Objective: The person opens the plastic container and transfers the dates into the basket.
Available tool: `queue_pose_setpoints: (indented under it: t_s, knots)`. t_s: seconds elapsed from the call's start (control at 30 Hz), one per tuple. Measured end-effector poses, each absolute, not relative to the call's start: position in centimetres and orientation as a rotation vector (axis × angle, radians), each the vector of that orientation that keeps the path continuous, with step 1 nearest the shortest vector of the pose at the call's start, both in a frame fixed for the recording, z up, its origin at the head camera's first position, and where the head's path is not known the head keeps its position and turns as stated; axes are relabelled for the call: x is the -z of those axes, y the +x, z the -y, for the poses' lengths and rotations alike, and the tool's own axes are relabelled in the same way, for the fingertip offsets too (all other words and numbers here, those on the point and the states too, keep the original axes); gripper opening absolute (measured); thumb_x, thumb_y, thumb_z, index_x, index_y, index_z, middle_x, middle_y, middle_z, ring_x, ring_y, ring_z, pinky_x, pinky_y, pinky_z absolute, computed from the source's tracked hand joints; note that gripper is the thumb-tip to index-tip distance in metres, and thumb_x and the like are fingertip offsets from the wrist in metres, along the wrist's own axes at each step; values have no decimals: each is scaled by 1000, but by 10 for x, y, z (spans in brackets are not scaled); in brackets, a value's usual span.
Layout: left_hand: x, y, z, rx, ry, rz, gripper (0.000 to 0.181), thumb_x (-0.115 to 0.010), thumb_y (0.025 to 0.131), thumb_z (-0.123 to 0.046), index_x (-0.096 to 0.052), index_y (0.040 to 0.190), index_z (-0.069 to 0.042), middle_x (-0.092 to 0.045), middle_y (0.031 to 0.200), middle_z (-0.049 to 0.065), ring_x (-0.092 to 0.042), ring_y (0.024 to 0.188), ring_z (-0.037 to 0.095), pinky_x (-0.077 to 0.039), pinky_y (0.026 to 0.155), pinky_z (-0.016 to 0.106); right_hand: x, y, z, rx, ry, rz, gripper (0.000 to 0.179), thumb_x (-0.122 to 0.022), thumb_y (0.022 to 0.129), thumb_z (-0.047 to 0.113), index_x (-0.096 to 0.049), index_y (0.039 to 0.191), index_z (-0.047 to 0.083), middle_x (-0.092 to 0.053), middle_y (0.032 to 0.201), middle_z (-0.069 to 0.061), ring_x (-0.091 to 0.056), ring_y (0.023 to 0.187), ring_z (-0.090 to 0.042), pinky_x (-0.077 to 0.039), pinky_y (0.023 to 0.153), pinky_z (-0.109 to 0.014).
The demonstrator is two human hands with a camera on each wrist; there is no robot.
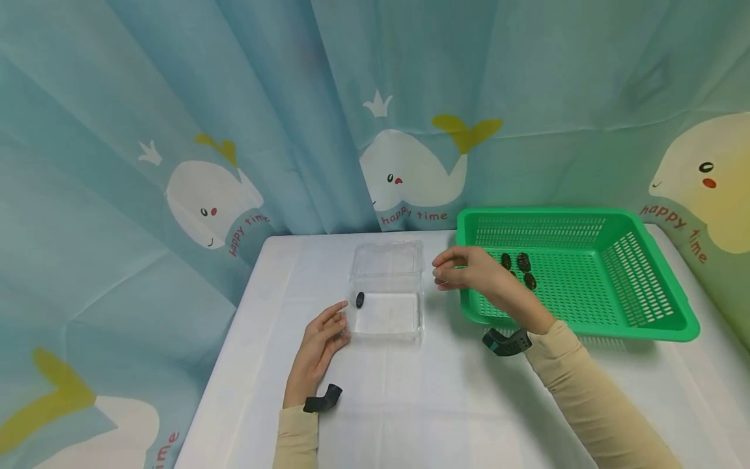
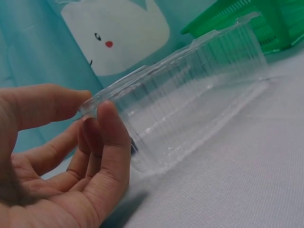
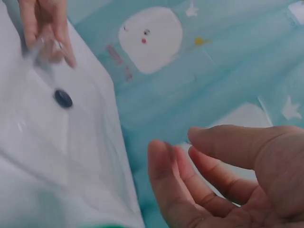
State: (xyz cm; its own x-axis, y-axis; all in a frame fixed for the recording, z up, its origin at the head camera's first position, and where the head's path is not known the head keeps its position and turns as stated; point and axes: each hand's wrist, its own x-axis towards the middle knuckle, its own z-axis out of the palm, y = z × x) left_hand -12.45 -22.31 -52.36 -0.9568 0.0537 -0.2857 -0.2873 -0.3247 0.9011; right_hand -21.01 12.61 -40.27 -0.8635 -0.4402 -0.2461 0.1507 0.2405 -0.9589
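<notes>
A clear plastic box [image 1: 404, 335] with a hinged lid [image 1: 388, 260] lies opened out on the table. One dark oval, date-like piece [image 1: 360, 299] sits at the left inside it, also visible in the right wrist view. My left hand [image 1: 319, 342] pinches the box's left rim between thumb and finger, plainest in the left wrist view. Between the box and the green basket [image 1: 545, 212], my right hand [image 1: 469, 268] hovers with fingers loosely bent. A gap shows between its thumb and fingertips [image 3: 159, 152], nothing visible in it. Several dark, wrinkled date-like pieces [image 1: 523, 262] lie in the basket, partly behind that hand.
A white cloth covers the table [image 1: 381, 404]. The slotted basket stands at the right, its wall close to my right wrist. Behind the table hangs a blue-green curtain [image 1: 281, 98] printed with whales. Dark straps [image 1: 506, 342] sit on both wrists.
</notes>
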Motion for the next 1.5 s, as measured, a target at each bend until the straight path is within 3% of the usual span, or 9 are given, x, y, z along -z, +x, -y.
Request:
queue_pose_setpoints:
  t_s: [0.4,0.73,0.93,1.13,1.5]
  knots:
    - [523,-126,221,-2356,-312,-1702,48,-60,103,-1,-50,150,-4,-55,111,1,-59,90,8,-57,76,19,447,-195,-71,1797,-246,-1838,41,-66,101,7,-54,134,-14,-72,109,-14,-72,111,-31,-62,98,-41]
    - [524,-124,221,-2353,-324,-1694,49,-61,102,-2,-49,150,-5,-54,115,3,-59,92,9,-57,77,21,467,-190,-32,1867,-182,-1758,41,-65,101,4,-55,135,-16,-71,120,-28,-75,102,-22,-63,95,-37]
    - [522,-125,223,-2352,-311,-1699,49,-62,103,-3,-51,150,-5,-54,117,5,-59,92,9,-57,77,21,473,-191,-17,1853,-141,-1792,41,-63,101,3,-55,137,-15,-67,129,-32,-74,109,-27,-61,99,-38]
    - [522,-126,224,-2356,-286,-1735,46,-63,102,-4,-53,148,-3,-54,118,6,-59,90,9,-57,76,20,478,-192,-1,1830,-135,-1825,43,-60,101,4,-54,140,-13,-61,138,-32,-68,120,-35,-58,105,-44]
    - [525,-124,224,-2369,-306,-1737,47,-65,102,-5,-53,147,-2,-54,118,4,-59,92,9,-57,77,20,486,-191,21,1826,-20,-1884,52,-64,97,1,-50,145,-11,-59,142,-32,-65,126,-41,-60,101,-43]
